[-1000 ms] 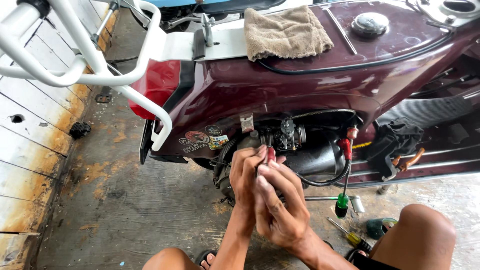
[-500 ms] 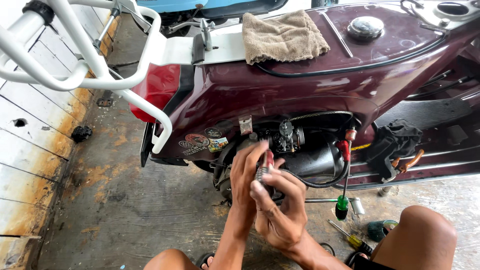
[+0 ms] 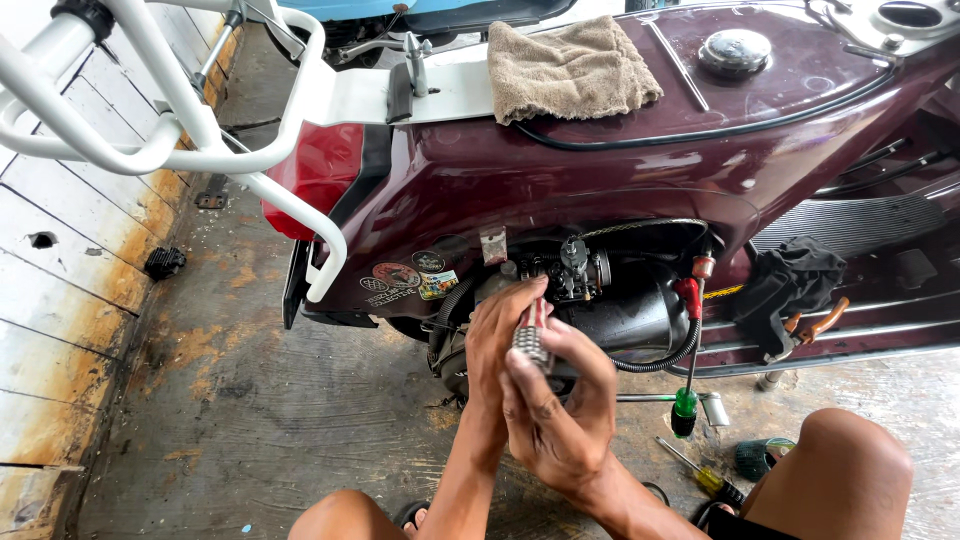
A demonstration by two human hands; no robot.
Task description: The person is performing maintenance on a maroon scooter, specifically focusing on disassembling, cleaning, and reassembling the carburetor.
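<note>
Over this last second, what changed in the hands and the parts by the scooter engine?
Little changed. Both hands stay closed on the ribbed metal tool at the engine opening; the right hand shifted slightly lower, the left hand barely. The green-handled screwdriver, towel and black rag stayed put.
</note>
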